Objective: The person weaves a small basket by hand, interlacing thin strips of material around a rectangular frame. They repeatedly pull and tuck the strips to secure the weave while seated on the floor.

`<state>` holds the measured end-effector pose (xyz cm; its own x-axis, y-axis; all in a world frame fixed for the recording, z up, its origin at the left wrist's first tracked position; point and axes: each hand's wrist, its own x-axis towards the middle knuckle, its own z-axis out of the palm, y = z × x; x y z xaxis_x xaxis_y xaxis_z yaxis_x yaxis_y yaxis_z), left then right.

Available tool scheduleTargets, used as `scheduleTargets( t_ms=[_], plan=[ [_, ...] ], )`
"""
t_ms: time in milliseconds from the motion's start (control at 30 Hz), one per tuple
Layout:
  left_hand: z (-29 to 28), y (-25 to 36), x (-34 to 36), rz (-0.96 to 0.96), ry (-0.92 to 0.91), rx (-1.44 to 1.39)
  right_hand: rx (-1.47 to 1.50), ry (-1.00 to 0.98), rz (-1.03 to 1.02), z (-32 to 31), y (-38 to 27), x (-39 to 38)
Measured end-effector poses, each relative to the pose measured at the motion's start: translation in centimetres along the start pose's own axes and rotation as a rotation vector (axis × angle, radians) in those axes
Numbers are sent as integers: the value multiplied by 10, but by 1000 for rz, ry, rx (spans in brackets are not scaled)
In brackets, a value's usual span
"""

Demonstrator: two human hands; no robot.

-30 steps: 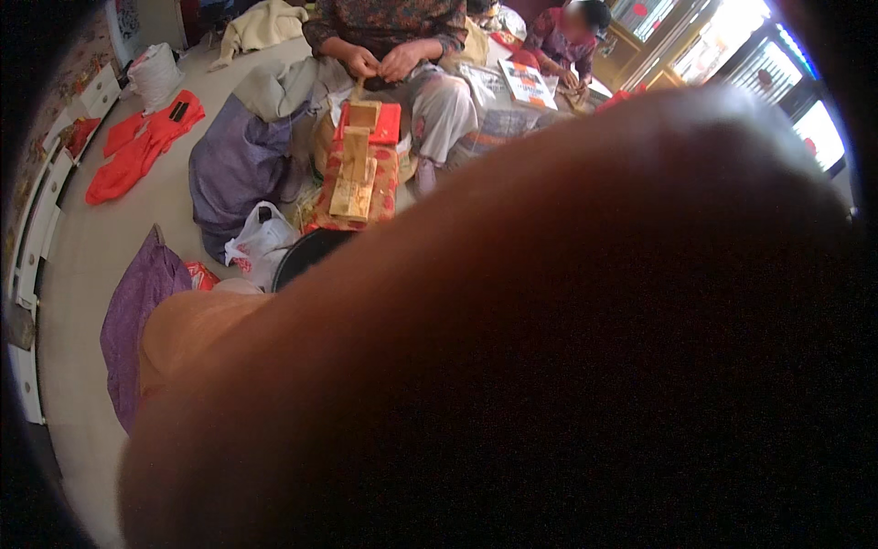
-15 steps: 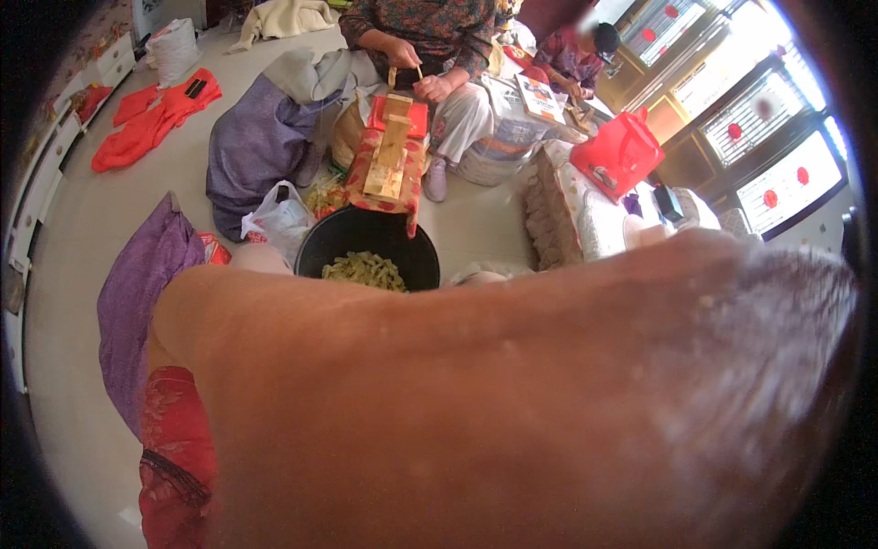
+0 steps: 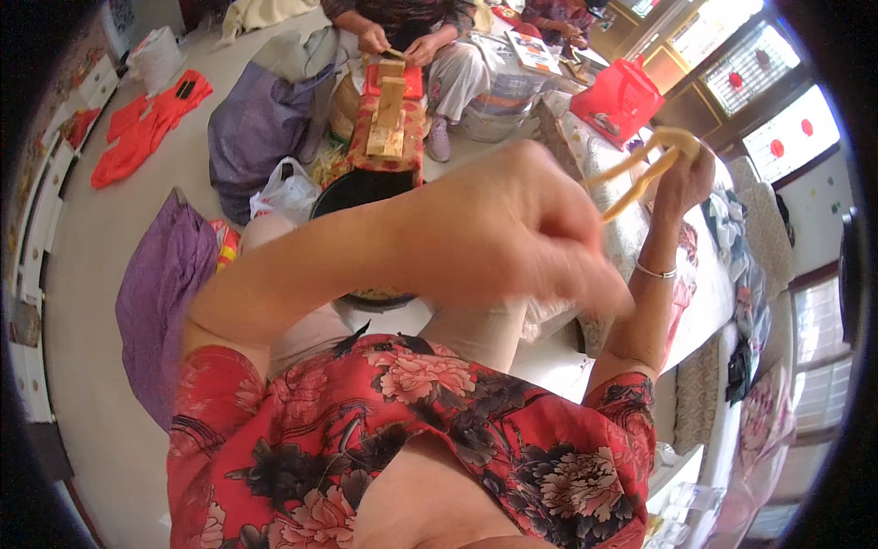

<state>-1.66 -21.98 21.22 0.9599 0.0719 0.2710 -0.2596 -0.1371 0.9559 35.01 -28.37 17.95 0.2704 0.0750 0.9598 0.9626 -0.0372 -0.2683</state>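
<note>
1. Right hand [image 3: 688, 178]: fingers closed on a yellow strip [image 3: 638, 190], up to the right of and beyond the left hand. Bracelet [image 3: 657, 272] on that wrist.
2. Left hand [image 3: 521, 229]: blurred, fingers look curled. Cannot tell if it grips anything; the strip's near ends run up beside or behind it.
3. Strip: doubled, two strands in the space between the hands, looping over at the right hand. Looks whole; far ends not clear.
4. Done so far, judging from this view: strip is picked up and in the right hand. Pale pieces [image 3: 380, 295] lie in the black tub [image 3: 334, 190], left of the left hand, the left forearm crossing over it in view.
5. Left over: amount cannot be told; the forearm hides most of the tub's inside, and the strip is outside it.
6. Beyond the left hand, across the tub: wooden block [image 3: 390, 105] on a narrow bench, a co-worker's hands [image 3: 373, 38] behind it with a small piece between them, so that piece looks unfinished.
7. Left of the left hand, beside the tub: white plastic bag [image 3: 288, 190]; further left, purple cloth [image 3: 155, 293].
</note>
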Motion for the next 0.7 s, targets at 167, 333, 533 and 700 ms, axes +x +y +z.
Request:
scheduleTargets(
  t_ms=[167,333,533,700],
  plan=[
    [-16,-90,45,100,432,28,77,-71,-426,7,-91,8],
    [-22,-136,57,82,227,-193,407,-396,-317,17,-137,-53],
    [-7,-147,41,-251,89,-180,180,-174,-227,23,-89,-52],
    [-47,-173,3,-363,158,-199,-77,-138,120,0,35,-44]
  ],
)
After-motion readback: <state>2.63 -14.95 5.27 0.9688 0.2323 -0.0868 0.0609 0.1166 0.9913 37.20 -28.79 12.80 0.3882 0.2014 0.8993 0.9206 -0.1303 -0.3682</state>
